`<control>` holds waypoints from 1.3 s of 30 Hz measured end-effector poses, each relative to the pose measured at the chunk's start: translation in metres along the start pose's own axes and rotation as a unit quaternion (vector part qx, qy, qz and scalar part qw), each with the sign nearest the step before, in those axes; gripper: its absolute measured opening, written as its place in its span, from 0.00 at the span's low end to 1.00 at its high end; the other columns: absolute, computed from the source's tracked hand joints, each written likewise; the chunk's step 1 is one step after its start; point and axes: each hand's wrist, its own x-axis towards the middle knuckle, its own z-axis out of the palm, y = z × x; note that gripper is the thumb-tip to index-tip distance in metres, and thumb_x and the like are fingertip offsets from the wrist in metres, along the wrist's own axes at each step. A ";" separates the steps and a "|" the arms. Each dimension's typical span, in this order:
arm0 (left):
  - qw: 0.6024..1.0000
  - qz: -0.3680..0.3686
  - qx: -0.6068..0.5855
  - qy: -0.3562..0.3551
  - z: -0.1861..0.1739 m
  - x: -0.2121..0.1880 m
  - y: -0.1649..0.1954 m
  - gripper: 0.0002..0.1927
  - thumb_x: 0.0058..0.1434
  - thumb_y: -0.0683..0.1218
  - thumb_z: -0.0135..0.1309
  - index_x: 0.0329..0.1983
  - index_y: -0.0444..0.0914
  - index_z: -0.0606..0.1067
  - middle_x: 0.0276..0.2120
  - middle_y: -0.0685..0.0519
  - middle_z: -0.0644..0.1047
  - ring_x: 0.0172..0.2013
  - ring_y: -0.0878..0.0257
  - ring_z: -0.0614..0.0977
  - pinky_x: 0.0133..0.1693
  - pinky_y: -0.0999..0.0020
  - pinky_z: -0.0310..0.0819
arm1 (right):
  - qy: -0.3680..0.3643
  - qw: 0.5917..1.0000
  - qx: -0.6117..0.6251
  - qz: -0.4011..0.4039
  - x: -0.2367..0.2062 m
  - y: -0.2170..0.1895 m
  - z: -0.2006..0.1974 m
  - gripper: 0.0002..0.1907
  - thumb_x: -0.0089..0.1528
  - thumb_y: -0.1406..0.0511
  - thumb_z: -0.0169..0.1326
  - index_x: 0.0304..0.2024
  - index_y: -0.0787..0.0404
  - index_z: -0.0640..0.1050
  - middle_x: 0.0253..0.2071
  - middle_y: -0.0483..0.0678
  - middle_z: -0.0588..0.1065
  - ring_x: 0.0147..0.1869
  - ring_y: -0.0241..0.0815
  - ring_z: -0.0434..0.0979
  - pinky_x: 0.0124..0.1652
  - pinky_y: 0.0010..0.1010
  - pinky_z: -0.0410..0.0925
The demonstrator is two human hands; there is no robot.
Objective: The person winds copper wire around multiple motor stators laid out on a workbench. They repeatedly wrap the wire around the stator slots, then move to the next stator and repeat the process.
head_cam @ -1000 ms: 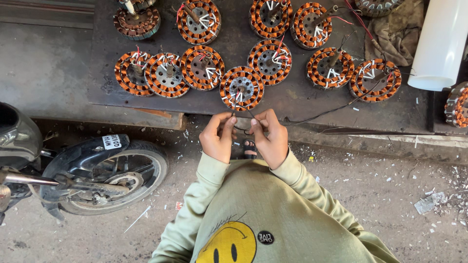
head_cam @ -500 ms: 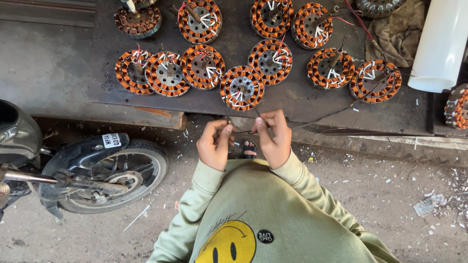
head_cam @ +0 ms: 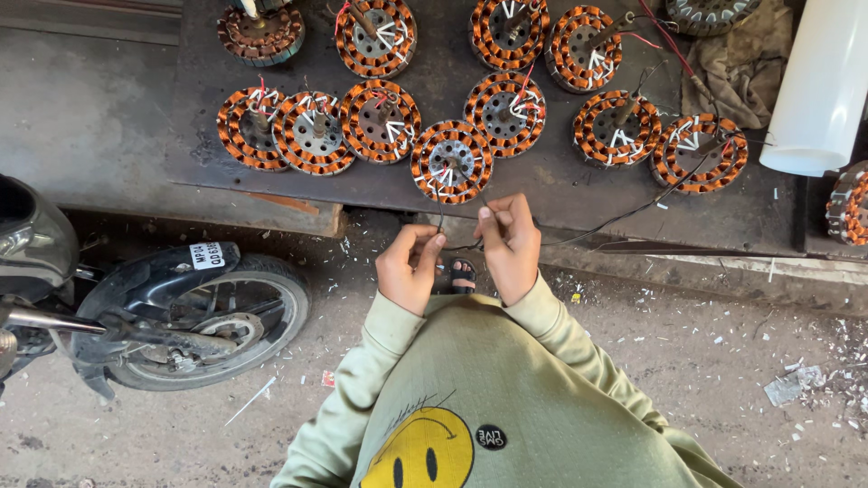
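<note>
While I look down from the head camera, my left hand (head_cam: 409, 267) and right hand (head_cam: 509, 242) are each pinched on a thin dark wire (head_cam: 440, 206) just below the desk (head_cam: 542, 194) edge. That wire runs up to the nearest copper-wound coil (head_cam: 451, 161), which lies flat among others. A motorcycle wheel (head_cam: 210, 318) stands to my left.
</note>
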 end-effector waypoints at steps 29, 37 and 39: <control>1.000 0.017 0.025 -0.006 0.003 0.003 0.000 0.05 0.67 0.41 0.57 0.43 0.34 0.77 0.33 0.54 0.82 0.27 0.73 0.80 0.28 0.76 0.75 | -0.020 0.999 -0.016 0.023 0.002 0.009 -0.003 0.05 0.69 0.72 0.51 0.42 0.65 0.68 0.26 0.45 0.73 0.31 0.28 0.71 0.31 0.22 0.64; 0.999 0.022 0.022 0.007 0.004 0.003 0.002 0.06 0.67 0.41 0.57 0.44 0.34 0.76 0.32 0.54 0.82 0.26 0.72 0.79 0.27 0.76 0.74 | -0.021 1.000 -0.011 -0.001 0.002 0.006 -0.003 0.05 0.70 0.72 0.51 0.44 0.65 0.67 0.27 0.45 0.74 0.32 0.29 0.72 0.33 0.22 0.66; 0.999 0.025 0.023 0.008 0.004 0.002 0.002 0.06 0.67 0.41 0.57 0.44 0.34 0.76 0.33 0.54 0.82 0.26 0.72 0.79 0.28 0.76 0.74 | -0.027 1.000 -0.004 -0.007 0.002 0.006 -0.004 0.05 0.70 0.72 0.51 0.44 0.65 0.67 0.28 0.45 0.74 0.33 0.29 0.72 0.33 0.22 0.66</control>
